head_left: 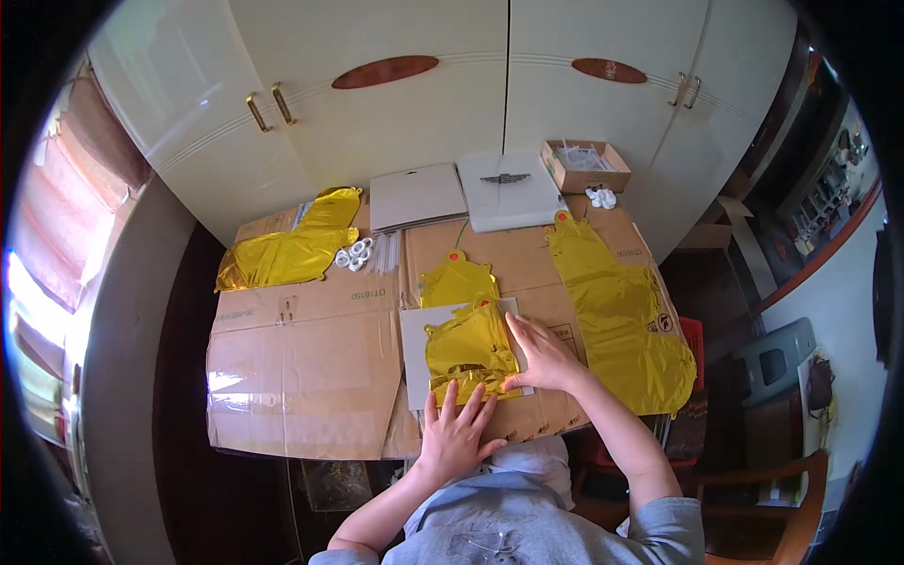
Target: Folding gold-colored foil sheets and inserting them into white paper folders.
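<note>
A flat gold foil balloon [466, 341], folded into a rough square, lies on a pale grey card [414, 363] in front of me. Its upper part [458, 282], or another foil piece behind it, sticks out past the card's far edge; I cannot tell which. My left hand [456, 433] rests with fingers spread on the near edge of the foil. At the right side my right hand [539, 356] is stretched open, its thumb on the foil's near right corner and its fingertips by the card's right edge.
Cardboard [301, 367] covers the table. Large gold foil balloons lie right [621, 320] and far left [282, 256]. Near the back are white ribbon rolls [355, 254], clear tubes [384, 252], stacked grey cards [417, 196], a white flat case [508, 193] and a small box [586, 169]. Cabinets [395, 122] stand behind.
</note>
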### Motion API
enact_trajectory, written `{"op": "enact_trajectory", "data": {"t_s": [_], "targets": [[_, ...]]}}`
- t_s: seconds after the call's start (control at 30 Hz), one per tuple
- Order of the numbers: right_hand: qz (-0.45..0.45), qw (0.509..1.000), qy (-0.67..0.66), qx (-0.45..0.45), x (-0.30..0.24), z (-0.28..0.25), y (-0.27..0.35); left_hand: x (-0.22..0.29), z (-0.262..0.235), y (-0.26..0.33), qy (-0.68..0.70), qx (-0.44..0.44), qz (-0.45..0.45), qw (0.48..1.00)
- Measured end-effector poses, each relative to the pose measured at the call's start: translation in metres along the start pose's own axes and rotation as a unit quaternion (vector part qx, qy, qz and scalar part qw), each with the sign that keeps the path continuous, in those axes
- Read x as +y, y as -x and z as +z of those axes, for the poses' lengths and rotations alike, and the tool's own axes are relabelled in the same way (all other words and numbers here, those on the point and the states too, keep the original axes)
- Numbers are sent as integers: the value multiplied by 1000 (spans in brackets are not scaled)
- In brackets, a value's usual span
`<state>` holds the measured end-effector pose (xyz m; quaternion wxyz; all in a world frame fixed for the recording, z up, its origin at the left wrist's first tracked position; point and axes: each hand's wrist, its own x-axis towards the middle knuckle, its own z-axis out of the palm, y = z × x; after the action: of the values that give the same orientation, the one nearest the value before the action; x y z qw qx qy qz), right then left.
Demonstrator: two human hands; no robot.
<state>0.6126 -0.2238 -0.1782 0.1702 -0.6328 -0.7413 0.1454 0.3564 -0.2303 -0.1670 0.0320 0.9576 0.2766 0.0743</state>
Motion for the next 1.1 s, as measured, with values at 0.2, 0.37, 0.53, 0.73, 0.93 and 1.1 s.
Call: {"op": "enact_trajectory", "data": {"t_s": [0.2,0.37,0.53,0.73,0.93,1.1], "targets": [[-4,998,-23,59,4,8,-2,-23,13,-22,72,6,26,997],[7,996,-30,87,9,14,-11,-23,13,-22,34,0,39,999],[25,986,-14,164,22,25,-46,-22,11,-22,18,-25,40,999],[63,981,-14,185,35,16,-78,-21,10,-22,10,-37,35,999],[63,981,-34,178,32,13,-81,-20,13,-21,6,-32,35,999],[43,982,-19,185,23,18,-72,-3,6,-6,4,-43,27,999]]}}
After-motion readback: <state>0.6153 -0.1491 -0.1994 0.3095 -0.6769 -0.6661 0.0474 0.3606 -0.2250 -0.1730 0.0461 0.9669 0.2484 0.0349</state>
